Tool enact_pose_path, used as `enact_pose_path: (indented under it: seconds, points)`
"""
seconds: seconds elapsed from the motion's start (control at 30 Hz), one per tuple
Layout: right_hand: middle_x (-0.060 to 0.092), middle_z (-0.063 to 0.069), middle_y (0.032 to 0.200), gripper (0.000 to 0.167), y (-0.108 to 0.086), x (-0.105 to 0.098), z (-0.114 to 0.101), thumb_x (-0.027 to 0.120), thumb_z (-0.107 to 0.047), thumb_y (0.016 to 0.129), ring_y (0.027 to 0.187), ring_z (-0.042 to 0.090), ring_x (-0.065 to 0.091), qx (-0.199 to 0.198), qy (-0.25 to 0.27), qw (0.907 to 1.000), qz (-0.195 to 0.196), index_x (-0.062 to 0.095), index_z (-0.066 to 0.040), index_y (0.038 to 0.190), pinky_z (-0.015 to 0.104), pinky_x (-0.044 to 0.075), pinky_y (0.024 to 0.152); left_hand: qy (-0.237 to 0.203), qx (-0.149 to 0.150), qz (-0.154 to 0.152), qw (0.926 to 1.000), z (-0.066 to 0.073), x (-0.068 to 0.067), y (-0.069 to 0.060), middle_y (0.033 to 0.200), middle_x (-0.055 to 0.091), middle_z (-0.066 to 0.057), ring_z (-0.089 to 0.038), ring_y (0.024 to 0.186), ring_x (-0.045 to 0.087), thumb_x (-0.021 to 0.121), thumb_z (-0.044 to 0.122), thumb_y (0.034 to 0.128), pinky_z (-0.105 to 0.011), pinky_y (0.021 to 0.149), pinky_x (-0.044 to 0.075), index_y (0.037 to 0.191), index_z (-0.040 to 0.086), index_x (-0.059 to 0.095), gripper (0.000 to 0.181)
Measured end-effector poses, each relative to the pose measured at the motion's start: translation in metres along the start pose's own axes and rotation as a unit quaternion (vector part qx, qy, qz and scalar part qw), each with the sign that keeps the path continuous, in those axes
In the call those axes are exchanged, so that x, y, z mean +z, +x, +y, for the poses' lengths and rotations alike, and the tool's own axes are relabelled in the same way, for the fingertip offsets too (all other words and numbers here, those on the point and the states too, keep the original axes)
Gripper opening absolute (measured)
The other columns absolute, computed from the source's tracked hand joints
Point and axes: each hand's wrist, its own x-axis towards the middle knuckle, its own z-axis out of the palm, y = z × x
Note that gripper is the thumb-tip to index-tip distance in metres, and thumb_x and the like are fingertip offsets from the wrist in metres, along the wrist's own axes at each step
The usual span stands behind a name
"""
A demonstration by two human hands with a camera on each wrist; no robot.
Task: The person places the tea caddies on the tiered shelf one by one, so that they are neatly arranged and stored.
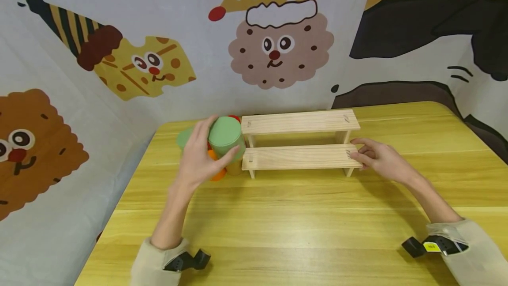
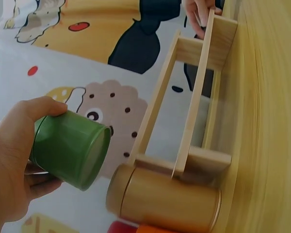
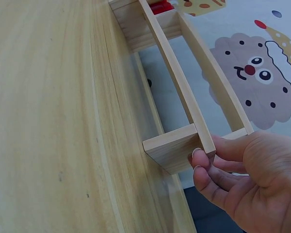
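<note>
My left hand grips a green cylindrical canister, fingers on one side and thumb on the other. In the left wrist view this canister is held off the table, above a gold-brown canister that stands against the left end of a two-tier wooden shelf. At the shelf's other end, my right hand pinches the lower board's right tip. The right wrist view shows thumb and fingertips around that board end, beside its support leg.
Left of the shelf, partly hidden by my left hand, are a second green canister, an orange item and a red item. The wooden table ends at a cartoon-printed cloth behind and to the left.
</note>
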Motion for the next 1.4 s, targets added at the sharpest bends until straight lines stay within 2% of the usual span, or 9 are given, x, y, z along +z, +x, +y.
enact_pose_path:
  seconds: [0.13,0.5,0.87,1.4]
  points:
    - [0.067,0.019,0.108,0.054,0.0,0.0,0.001,0.057,-0.027,0.105,0.08,0.025,0.069,0.001,-0.001,1.0,-0.001,0.042,0.005,0.146,0.035,0.056,0.063,-0.009,0.019,-0.006,0.9998,0.006,0.009,0.005,0.131,0.055,-0.012,-0.028,0.112,0.057,0.084,0.036,0.0795,-0.049,0.091,0.052,0.147,0.009,0.046,0.082]
    - [0.067,0.018,0.108,0.054,0.001,0.001,0.001,0.057,-0.026,0.105,0.08,0.023,0.068,-0.006,0.001,1.0,-0.002,0.041,0.006,0.146,0.034,0.055,0.062,-0.032,0.035,-0.027,0.9985,0.024,0.035,0.016,0.129,0.055,-0.011,-0.025,0.109,0.058,0.082,0.035,0.0814,-0.045,0.089,0.054,0.145,0.007,0.046,0.078]
    - [0.067,0.018,0.109,0.055,0.002,0.0,0.001,0.057,-0.023,0.105,0.08,0.024,0.068,0.0,0.003,1.0,-0.005,0.039,0.006,0.148,0.035,0.056,0.064,-0.042,0.019,-0.067,0.9967,0.04,0.06,0.025,0.133,0.054,-0.009,-0.024,0.11,0.058,0.079,0.042,0.082,-0.043,0.089,0.055,0.146,0.01,0.044,0.08]
    - [0.066,0.019,0.109,0.055,0.001,0.001,0.003,0.057,-0.024,0.105,0.08,0.023,0.069,-0.005,0.006,1.0,-0.003,0.04,0.006,0.147,0.035,0.057,0.065,-0.046,-0.004,-0.117,0.9921,0.062,0.103,0.031,0.134,0.052,-0.009,-0.025,0.113,0.059,0.083,0.042,0.0801,-0.043,0.091,0.055,0.147,0.013,0.043,0.083]
